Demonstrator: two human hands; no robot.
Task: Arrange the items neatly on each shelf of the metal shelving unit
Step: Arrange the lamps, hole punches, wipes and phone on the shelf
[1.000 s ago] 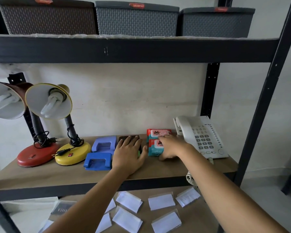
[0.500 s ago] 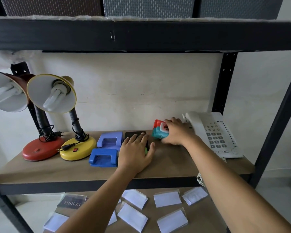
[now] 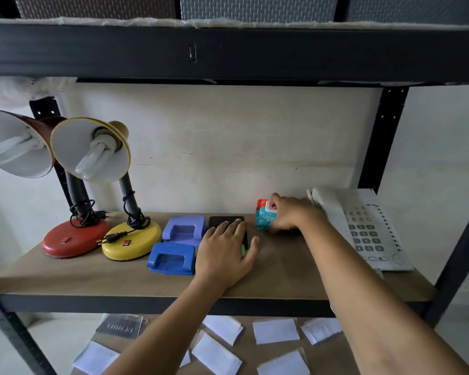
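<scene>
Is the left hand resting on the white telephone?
No. The left hand lies flat on a black object beside the blue hole punches, while the telephone sits at the shelf's right end.

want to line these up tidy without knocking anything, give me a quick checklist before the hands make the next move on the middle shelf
1. Right hand grips the red and teal packets: ok.
2. Packets sit upright against the wall: ok, though they look slightly tilted.
3. Room between packets and white telephone: cannot tell, the hand hides the gap.
4. Left hand rests flat on the black item: ok.
5. Black item squared with the two blue hole punches: cannot tell, it is mostly covered.
6. Bare shelf board in front for sliding: ok.
</scene>
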